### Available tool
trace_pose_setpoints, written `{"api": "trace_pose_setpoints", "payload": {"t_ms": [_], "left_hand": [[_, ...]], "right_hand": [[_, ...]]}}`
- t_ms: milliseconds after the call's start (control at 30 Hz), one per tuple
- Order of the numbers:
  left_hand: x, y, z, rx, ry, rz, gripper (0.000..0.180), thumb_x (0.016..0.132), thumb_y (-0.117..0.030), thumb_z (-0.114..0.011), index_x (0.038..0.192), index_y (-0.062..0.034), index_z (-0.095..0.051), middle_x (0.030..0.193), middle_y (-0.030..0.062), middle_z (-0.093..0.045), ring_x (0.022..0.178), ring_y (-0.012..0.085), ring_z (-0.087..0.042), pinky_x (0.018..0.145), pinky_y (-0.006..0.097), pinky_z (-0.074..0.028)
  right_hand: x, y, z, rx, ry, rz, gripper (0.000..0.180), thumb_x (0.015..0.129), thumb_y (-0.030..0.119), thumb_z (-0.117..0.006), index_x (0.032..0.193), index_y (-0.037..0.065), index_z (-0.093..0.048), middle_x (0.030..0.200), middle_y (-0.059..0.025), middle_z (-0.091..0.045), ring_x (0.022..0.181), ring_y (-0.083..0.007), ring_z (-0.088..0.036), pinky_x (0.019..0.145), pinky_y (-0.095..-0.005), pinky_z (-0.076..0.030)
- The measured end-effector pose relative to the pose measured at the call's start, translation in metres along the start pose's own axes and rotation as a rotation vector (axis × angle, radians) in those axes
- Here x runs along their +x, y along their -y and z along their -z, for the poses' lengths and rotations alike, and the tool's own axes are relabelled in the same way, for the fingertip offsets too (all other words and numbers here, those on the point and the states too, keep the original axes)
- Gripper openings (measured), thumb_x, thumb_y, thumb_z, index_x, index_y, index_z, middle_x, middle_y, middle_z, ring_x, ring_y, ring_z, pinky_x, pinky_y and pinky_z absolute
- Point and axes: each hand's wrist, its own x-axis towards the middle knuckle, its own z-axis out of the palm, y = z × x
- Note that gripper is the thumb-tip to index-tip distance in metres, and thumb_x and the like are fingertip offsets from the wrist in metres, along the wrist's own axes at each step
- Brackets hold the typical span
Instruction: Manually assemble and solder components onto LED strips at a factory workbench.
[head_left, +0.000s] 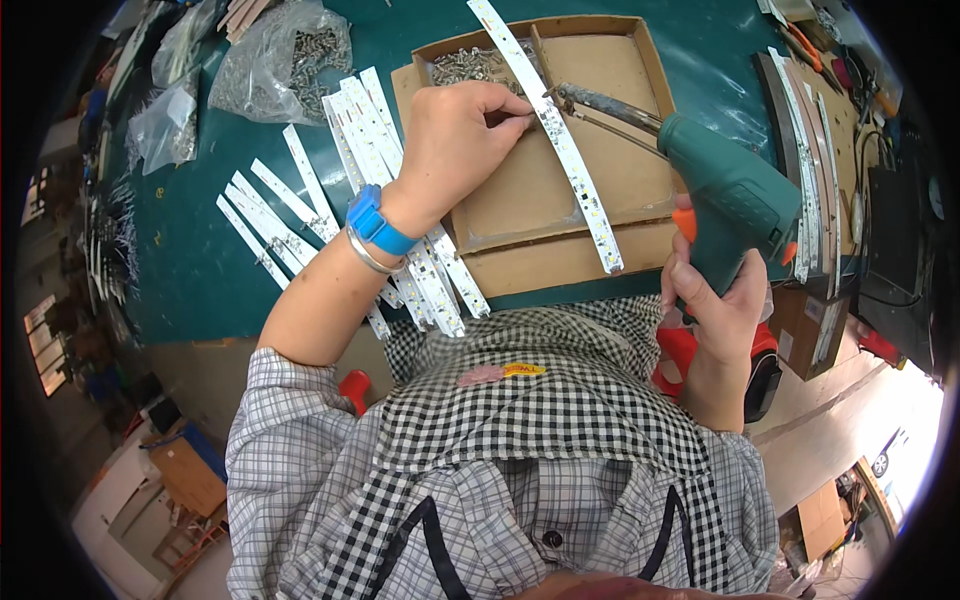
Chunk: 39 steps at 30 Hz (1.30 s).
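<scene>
My left hand (455, 150) reaches over a cardboard tray, thumb and forefinger pinched at the left edge of a white LED strip board (578, 178). The strip lies slantwise above the tray, small chips and LEDs along its face. My right hand (720, 305) is wrapped round the grip of a green soldering gun (730, 180) with an orange trigger. Its dark metal tip points left and meets or nearly meets the strip close to my left fingertips. Whether a small part sits between those fingertips is hidden.
The cardboard tray (655, 65) has small metal parts (470, 66) in its far left compartment. Several more LED strips (435, 290) lie fanned beneath my left forearm. Plastic bags of small metal parts (285, 65) stand at the far left. Strips and tools (815, 150) lie at right.
</scene>
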Motion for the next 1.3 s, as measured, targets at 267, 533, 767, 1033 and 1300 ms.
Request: {"api": "trace_pose_setpoints", "payload": {"t_ms": [267, 533, 767, 1033, 1300], "left_hand": [[-0.001, 0.003, -0.002, -0.019, -0.026, -0.026, 0.010, 0.078, -0.006, -0.075, 0.088, -0.0031, -0.076, 0.079, 0.0070, -0.074, 0.066, 0.0139, -0.070, 0.061, 0.024, -0.055], [-0.001, 0.001, -0.002, -0.017, -0.016, -0.030, 0.011, 0.078, -0.007, -0.075, 0.088, -0.0027, -0.075, 0.079, 0.0073, -0.074, 0.067, 0.0141, -0.070, 0.062, 0.025, -0.055], [-0.001, 0.001, -0.001, -0.024, -0.010, -0.021, 0.012, 0.078, -0.008, -0.076, 0.089, -0.0028, -0.075, 0.080, 0.0072, -0.074, 0.067, 0.0140, -0.070, 0.062, 0.024, -0.055], [0.000, -0.001, -0.005, -0.060, -0.007, 0.008, 0.012, 0.079, -0.008, -0.076, 0.090, -0.0025, -0.075, 0.079, 0.0074, -0.074, 0.068, 0.0129, -0.069, 0.062, 0.024, -0.054], [0.001, -0.008, -0.003, -0.066, 0.028, 0.109, 0.013, 0.081, -0.006, -0.075, 0.092, -0.0004, -0.074, 0.081, 0.0054, -0.073, 0.072, 0.0099, -0.067, 0.068, 0.024, -0.053]], "right_hand": [[0.001, -0.005, -0.001, 0.008, 0.018, -0.027, 0.045, 0.084, 0.002, -0.070, 0.121, -0.008, -0.048, 0.095, -0.0138, -0.057, 0.059, -0.0167, -0.059, 0.047, -0.0264, -0.049], [0.000, -0.006, 0.003, -0.002, 0.023, -0.066, 0.036, 0.083, 0.000, -0.068, 0.113, -0.005, -0.048, 0.089, -0.0121, -0.055, 0.056, -0.0172, -0.059, 0.046, -0.0261, -0.048], [-0.002, -0.002, 0.003, 0.160, -0.044, -0.011, 0.042, 0.081, 0.000, -0.070, 0.117, -0.009, -0.050, 0.098, -0.0145, -0.060, 0.059, -0.0157, -0.059, 0.047, -0.0266, -0.050], [-0.004, 0.011, 0.026, 0.213, -0.150, 0.276, 0.070, 0.078, 0.008, -0.075, 0.134, -0.013, -0.039, 0.084, -0.0125, -0.056, 0.057, -0.0158, -0.057, 0.046, -0.0246, -0.047], [-0.011, 0.032, 0.116, -0.320, -0.750, 0.566, 0.042, 0.079, -0.004, -0.071, 0.116, -0.005, -0.052, 0.084, -0.0076, -0.057, 0.068, -0.0137, -0.058, 0.058, -0.0252, -0.049]]}}
